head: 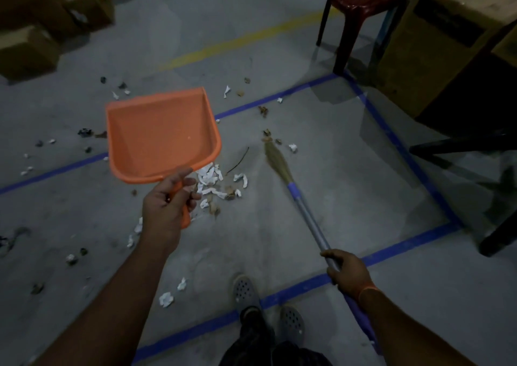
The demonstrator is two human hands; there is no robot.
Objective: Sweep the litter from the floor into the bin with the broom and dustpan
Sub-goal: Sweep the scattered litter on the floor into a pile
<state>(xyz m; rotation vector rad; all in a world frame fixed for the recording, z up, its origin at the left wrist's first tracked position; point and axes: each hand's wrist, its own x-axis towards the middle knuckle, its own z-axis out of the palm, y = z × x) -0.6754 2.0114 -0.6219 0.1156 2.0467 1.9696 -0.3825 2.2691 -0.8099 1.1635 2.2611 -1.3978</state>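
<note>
My left hand (167, 200) grips the handle of an orange dustpan (159, 136), held up off the floor with its empty pan facing me. My right hand (347, 270) grips the silver shaft of a broom (307, 212); its straw head (275, 158) touches the floor ahead of me. A small heap of white paper scraps and brown bits (215, 184) lies on the grey floor between the dustpan and the broom head. More litter (166, 298) is scattered to the left and near my feet. No bin is in view.
Blue tape lines (391, 248) mark a square on the concrete floor. A dark red plastic chair (361, 7) and a large cardboard box (436, 41) stand at the back right, black furniture legs (461, 147) at right, stacked cartons (42, 24) at back left. My shoes (268, 304) are below.
</note>
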